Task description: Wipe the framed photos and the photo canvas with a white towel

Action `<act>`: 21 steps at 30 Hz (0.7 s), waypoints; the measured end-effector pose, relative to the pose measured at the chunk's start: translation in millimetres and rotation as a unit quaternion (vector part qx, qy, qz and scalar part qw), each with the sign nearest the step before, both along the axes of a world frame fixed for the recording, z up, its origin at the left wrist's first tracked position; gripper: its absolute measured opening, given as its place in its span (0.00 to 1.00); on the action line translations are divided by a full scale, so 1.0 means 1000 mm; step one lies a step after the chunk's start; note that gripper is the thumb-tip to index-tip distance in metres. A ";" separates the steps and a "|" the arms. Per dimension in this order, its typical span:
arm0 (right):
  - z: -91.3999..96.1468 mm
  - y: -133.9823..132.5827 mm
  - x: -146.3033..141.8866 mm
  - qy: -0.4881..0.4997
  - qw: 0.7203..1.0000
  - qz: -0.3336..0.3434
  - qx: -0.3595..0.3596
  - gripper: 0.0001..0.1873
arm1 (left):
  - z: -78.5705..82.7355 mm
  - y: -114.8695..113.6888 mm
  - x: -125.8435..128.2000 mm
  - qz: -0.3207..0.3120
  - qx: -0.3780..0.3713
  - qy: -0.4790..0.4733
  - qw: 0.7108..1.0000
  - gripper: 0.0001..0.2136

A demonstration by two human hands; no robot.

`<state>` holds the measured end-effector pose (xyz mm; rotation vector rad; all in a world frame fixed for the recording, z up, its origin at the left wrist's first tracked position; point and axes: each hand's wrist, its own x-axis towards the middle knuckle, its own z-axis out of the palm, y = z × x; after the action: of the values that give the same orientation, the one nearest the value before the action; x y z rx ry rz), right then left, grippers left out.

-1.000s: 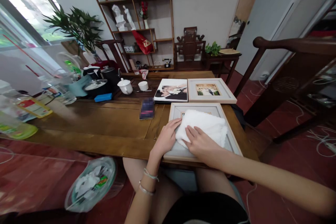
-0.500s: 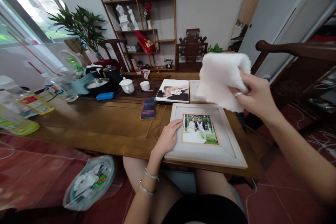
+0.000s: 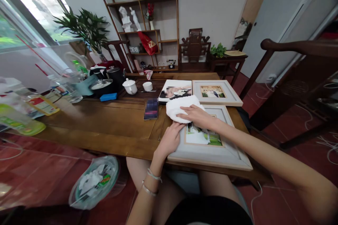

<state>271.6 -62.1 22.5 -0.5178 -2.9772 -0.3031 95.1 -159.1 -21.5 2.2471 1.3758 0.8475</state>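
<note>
A pale framed photo (image 3: 211, 153) lies flat at the near right of the wooden table (image 3: 105, 123). My left hand (image 3: 171, 140) rests with curled fingers on the frame's left edge, holding it down. My right hand (image 3: 196, 115) lies flat on a folded white cloth (image 3: 177, 106), pressing it onto the frame's top left corner. A second framed photo (image 3: 215, 92) and an unframed photo print (image 3: 175, 89) lie just behind. A dark phone (image 3: 151, 108) sits left of the cloth.
Tea things stand at the back left: a white teapot (image 3: 131, 86), a cup (image 3: 147, 85), black pots (image 3: 104, 83) and a blue sponge (image 3: 108, 96). A bagged waste bin (image 3: 95, 182) sits on the red floor. A dark wooden chair (image 3: 298, 74) stands to the right.
My right hand lifted the cloth off the frame, held it up at the right, then brought it down onto the frame's top left corner. My left hand stayed on the frame's edge.
</note>
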 end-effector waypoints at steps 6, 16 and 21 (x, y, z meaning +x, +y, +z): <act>0.008 -0.005 0.018 -0.001 1.000 -0.029 0.000 0.35 | -0.001 0.002 -0.001 -0.007 0.005 0.001 1.000 0.27; 0.011 -0.028 0.099 -0.039 0.985 -0.162 0.048 0.40 | -0.002 0.001 -0.002 -0.016 -0.003 -0.012 1.000 0.29; 0.009 -0.073 0.104 -0.040 0.973 -0.216 0.077 0.38 | -0.003 0.001 -0.002 -0.011 -0.006 -0.015 1.000 0.29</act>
<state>376.1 -134.8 31.3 -1.1562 -2.8525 -0.5980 92.8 -158.1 -24.0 2.2276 1.3378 0.8610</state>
